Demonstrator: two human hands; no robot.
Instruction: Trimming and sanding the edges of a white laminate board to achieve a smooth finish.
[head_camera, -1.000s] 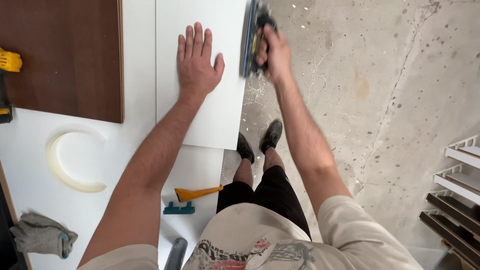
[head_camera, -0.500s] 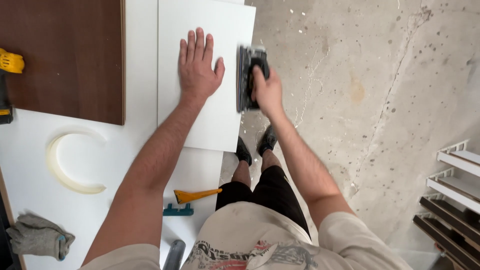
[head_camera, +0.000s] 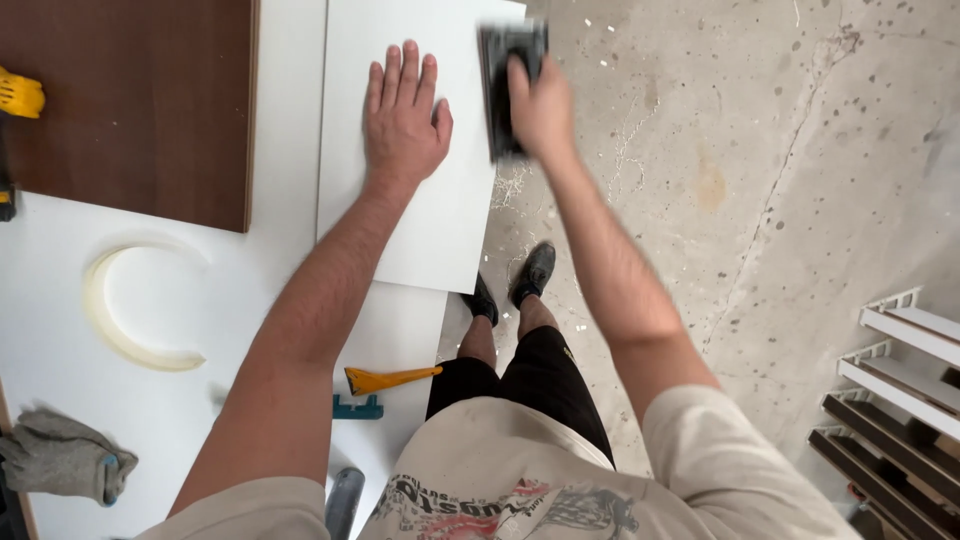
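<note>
My left hand (head_camera: 403, 115) lies flat, fingers spread, on a white board (head_camera: 420, 220) that overhangs the white worktable's edge. My right hand (head_camera: 538, 108) grips a dark sanding block (head_camera: 505, 70) pressed against the board's right edge near its far corner. The block and right hand are motion-blurred. My legs and black shoes (head_camera: 512, 285) stand on the concrete floor below the board.
A dark brown panel (head_camera: 130, 100) lies on the white worktable (head_camera: 60, 290) at left, with a yellow power tool (head_camera: 18, 98) at the far left. A curved white trim piece (head_camera: 125, 335), a grey glove (head_camera: 60, 455), a yellow scraper (head_camera: 385, 380) and stacked rails (head_camera: 900, 370) are also around.
My right hand slid the sanding block back along the board's right edge toward me, then away again toward the far corner. My left hand stayed flat on the board.
</note>
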